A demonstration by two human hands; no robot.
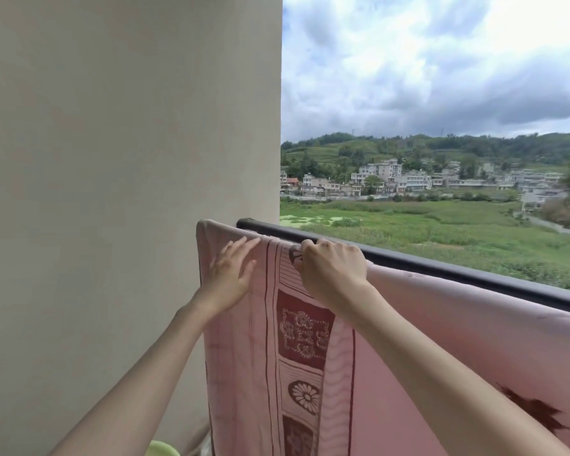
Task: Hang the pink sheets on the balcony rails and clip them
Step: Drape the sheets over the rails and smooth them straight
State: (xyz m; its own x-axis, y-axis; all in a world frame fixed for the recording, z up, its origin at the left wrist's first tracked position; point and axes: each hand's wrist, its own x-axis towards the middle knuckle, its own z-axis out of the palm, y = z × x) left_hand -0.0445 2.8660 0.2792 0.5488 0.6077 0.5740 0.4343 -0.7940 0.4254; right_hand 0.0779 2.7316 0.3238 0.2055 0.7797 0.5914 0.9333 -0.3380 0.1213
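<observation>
Draping over the black balcony rail (441, 269) beside the wall (129, 159), the pink sheet (310, 340) could slide off unclipped if the right hand (331, 269), fingers clamped on its top fold, lets go while the left hand (229, 274) only lies flat, fingers straight.

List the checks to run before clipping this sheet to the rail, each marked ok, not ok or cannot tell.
1. Pink sheet draped over the rail: ok.
2. Left hand lies flat on the sheet's top edge: ok.
3. Right hand grips the cloth at the rail: ok.
4. Clip ready in a hand: cannot tell; none shows.
5. Sheet's corner near the wall sits on the rail: not ok, it stands off the rail's end.
</observation>
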